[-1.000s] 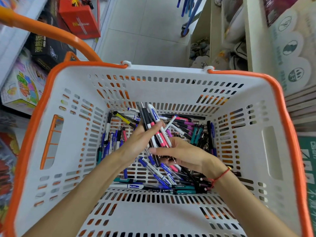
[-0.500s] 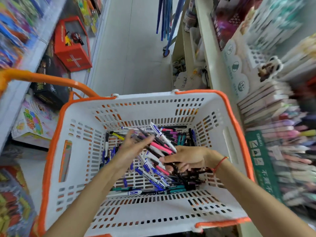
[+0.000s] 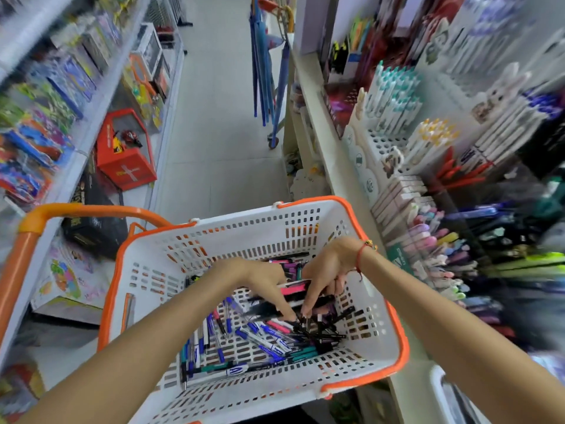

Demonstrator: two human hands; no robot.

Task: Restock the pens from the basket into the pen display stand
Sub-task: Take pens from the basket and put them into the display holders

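A white basket with an orange rim point(image 3: 394, 319) stands below me, its floor strewn with several loose pens point(image 3: 263, 335) in blue, black, pink and teal. Both hands are inside it. My left hand point(image 3: 263, 283) and my right hand point(image 3: 327, 270) meet over a bundle of pens point(image 3: 295, 290), black and pink ones, with the fingers of both curled round it. The fingertips point down into the pile. On the right shelf stands the pen display stand point(image 3: 477, 252), blurred, with rows of coloured pens.
An orange handle point(image 3: 76, 211) arcs at the basket's left. A shelf of toy boxes point(image 3: 46, 117) lines the left side, with a red box point(image 3: 125, 154) on the floor. Blue poles point(image 3: 263, 71) lean at the aisle's far end. A white container point(image 3: 443, 390) sits low right.
The view has swung up and right, showing more of the aisle and the display shelf. Both hands have closed together over a bundle of pens, fingers now pointing down.
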